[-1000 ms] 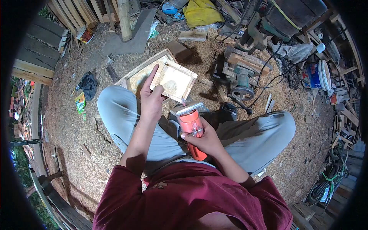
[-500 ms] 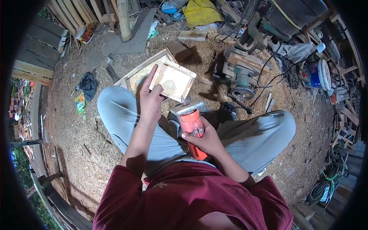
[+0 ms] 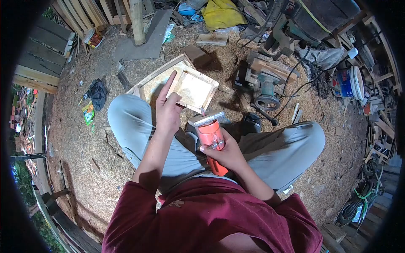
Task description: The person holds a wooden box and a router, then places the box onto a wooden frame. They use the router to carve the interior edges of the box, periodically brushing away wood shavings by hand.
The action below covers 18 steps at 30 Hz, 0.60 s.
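Note:
My left hand (image 3: 167, 110) grips the near left edge of a small wooden frame (image 3: 193, 92) with a pale panel inside, its index finger stretched along the edge. My right hand (image 3: 228, 151) is wrapped round an orange power tool (image 3: 211, 135), whose flat metal head (image 3: 206, 118) points forward, close to the frame's lower right corner. Behind the small frame, a larger wooden frame (image 3: 158, 76) with a light panel lies partly hidden. Both hands are above my crossed legs.
A bench machine with a handwheel (image 3: 267, 102) stands at front right, with black cables beside it. Further right is a white and blue bucket (image 3: 348, 83). A wooden post (image 3: 136, 25), a yellow cloth (image 3: 222, 14) and a dark bag (image 3: 97, 94) are around the sawdust-covered ground.
The small frame has shifted slightly to the right and tilted a little, with my left hand moving along with it. My right hand and the orange tool look almost unmoved.

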Available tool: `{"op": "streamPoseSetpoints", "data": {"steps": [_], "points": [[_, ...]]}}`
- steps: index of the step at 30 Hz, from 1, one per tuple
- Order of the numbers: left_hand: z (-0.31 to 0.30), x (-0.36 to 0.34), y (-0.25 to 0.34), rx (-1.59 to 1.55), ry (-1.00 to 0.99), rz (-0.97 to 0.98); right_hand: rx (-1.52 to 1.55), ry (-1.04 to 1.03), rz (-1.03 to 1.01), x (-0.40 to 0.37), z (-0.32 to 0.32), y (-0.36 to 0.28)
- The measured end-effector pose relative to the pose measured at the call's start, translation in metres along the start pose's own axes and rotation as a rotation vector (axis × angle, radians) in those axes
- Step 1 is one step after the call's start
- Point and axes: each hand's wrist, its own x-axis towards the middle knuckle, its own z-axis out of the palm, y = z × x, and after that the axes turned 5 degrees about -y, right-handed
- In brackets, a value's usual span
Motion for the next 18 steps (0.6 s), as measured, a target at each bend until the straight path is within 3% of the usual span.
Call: {"op": "streamPoseSetpoints", "data": {"steps": [18], "points": [[-0.0043, 0.0027, -0.0039, -0.04, -0.011, 0.016, 0.005, 0.014, 0.009, -0.0008, 0.0007, -0.0008]]}}
